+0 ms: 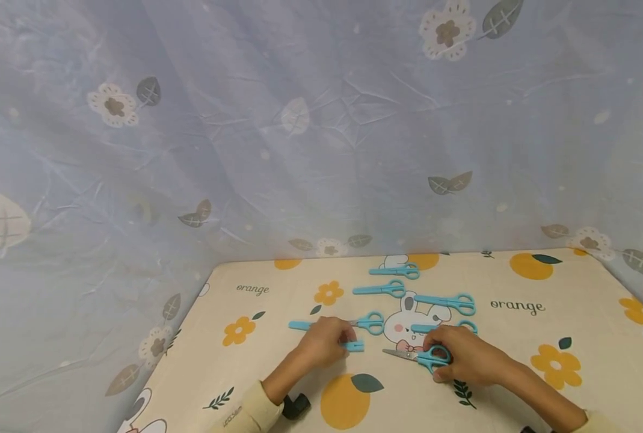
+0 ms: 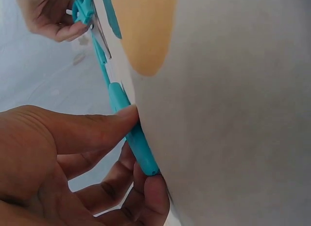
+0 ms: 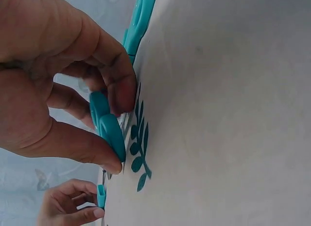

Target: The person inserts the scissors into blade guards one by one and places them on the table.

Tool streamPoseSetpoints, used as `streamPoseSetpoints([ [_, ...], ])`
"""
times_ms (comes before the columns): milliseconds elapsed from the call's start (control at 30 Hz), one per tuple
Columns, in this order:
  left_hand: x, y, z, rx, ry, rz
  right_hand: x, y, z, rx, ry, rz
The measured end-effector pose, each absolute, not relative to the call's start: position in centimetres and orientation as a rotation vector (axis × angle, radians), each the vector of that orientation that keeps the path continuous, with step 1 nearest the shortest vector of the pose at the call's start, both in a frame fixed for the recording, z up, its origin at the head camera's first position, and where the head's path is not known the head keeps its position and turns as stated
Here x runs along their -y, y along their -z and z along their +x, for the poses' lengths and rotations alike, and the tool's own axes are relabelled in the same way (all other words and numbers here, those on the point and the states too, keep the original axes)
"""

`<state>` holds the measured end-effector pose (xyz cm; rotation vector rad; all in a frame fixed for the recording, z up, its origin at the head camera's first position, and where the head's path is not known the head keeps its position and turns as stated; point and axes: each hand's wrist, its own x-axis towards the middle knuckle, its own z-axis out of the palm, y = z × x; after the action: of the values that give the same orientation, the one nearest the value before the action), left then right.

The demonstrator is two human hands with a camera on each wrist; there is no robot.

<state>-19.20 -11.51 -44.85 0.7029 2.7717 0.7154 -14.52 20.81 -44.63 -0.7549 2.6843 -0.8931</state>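
Head view: rabbit (image 1: pixel 399 320) printed on the cloth (image 1: pixel 408 403), hands on either side.
Half-capped scissors (image 1: pixel 363 323): left of the rabbit, handles just beside it, some blade bare.
Left hand (image 1: pixel 325 341): left of the rabbit, thumb and fingers pinching the loose cap.
Loose cap (image 1: pixel 355 346): front-left of the rabbit.
Two capped pairs (image 1: pixel 373 290): behind the rabbit.
Bare scissors (image 1: pixel 425 359): in front of the rabbit, blades pointing left.
Other capped pairs (image 1: pixel 435 300): right of the rabbit, one partly hidden.
Right hand (image 1: pixel 470 356): right of the rabbit, gripping the bare scissors' handles.
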Motion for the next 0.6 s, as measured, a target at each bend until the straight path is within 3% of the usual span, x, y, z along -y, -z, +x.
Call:
streamPoseSetpoints([
  [600, 11.7, 43.3, -19.3, -2.675, -0.708, 0.823, -21.9, 44.6, -14.5, -2.612, 1.118, -0.709],
])
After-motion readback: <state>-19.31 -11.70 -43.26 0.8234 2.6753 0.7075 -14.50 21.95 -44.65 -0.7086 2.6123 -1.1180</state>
